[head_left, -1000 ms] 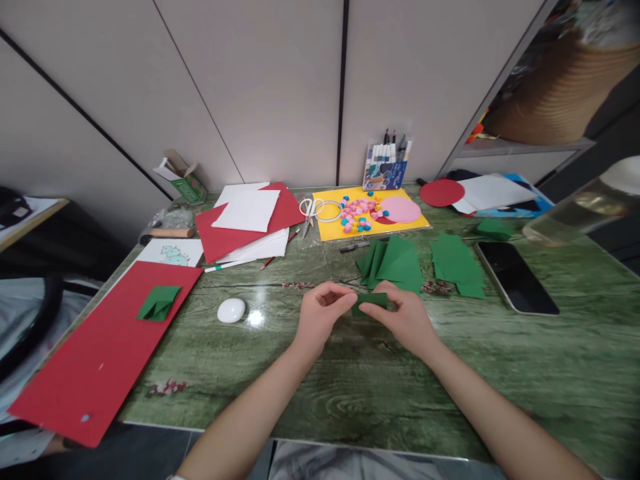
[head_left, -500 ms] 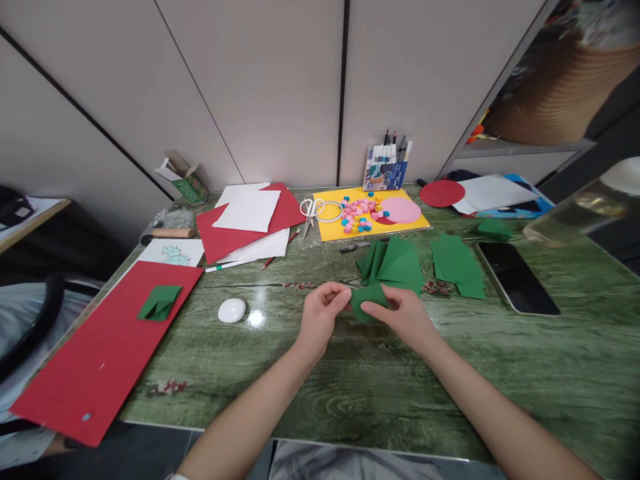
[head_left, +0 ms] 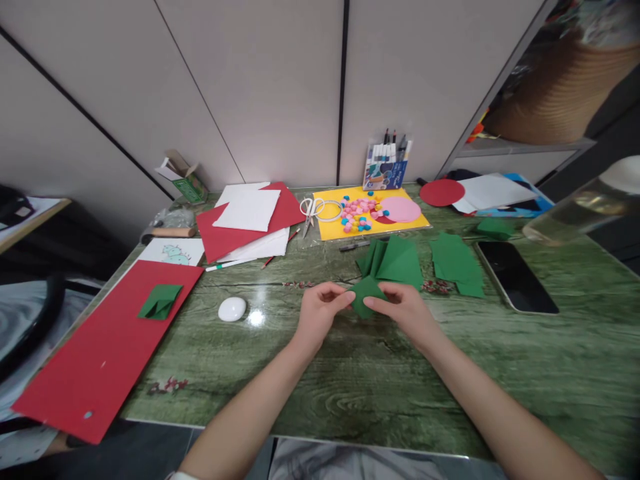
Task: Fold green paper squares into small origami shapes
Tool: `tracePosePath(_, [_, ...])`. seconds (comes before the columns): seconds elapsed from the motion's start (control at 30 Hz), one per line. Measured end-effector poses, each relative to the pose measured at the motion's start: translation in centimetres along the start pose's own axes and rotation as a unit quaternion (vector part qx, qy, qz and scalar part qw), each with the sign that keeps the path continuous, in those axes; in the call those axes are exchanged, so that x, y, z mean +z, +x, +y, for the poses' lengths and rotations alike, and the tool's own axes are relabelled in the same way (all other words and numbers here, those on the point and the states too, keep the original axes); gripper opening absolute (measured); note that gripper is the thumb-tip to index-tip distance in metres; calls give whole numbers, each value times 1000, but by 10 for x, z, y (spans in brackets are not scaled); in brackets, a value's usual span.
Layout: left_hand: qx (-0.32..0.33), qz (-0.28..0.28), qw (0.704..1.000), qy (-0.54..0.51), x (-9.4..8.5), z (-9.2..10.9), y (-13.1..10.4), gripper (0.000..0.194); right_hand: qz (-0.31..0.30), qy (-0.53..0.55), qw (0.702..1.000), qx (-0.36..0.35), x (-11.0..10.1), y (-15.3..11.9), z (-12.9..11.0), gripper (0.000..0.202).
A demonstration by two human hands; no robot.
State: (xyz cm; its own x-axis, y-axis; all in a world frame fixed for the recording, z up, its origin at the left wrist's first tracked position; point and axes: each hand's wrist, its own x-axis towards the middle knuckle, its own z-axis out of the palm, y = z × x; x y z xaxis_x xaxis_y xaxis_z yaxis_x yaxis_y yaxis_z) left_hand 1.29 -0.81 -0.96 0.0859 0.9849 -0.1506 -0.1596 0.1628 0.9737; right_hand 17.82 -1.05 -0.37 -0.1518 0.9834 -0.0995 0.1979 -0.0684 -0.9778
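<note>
A small piece of green paper [head_left: 367, 300] is held up over the table between both hands, turned so a corner points down. My left hand [head_left: 323, 310] pinches its left corner between thumb and fingers. On the right side my right hand [head_left: 400, 307] grips it, thumb on the front face and fingers behind. Just beyond the hands lie folded green paper pieces [head_left: 400, 260], fanned out. To their right is a stack of cut green paper [head_left: 456, 263]. Another folded green piece [head_left: 161, 302] rests on a red sheet [head_left: 105, 347] at the left.
White-handled scissors [head_left: 311, 210] lie near a yellow sheet [head_left: 330, 230] bearing pink, blue and yellow bits. A phone [head_left: 517, 277] and a tilted clear bottle [head_left: 575, 207] are at the right. A white rounded object [head_left: 232, 309] sits left of my hands. A marker box [head_left: 385, 170] stands by the wall.
The green paper has been turned between my hands, from lying squarer to having a corner pointing down. My fingers have shifted slightly along its edges.
</note>
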Motion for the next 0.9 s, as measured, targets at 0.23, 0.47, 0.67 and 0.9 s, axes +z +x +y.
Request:
tracePosePath(0.23, [-5,20,1000,-23,-2,5,3,16,25,101,994,26,-6,3,5,25])
tracePosePath(0.47, [17,31,998,-54,1,2,3,13,21,101,994,21,-4,3,5,23])
tracePosePath(0.67, [25,25,999,-34,-2,1,4,15,11,89,996,18,-8,3,4,18])
tracePosePath(0.9, [-4,27,998,-56,-3,1,8,16,4,80,997,12,-8,5,5,17])
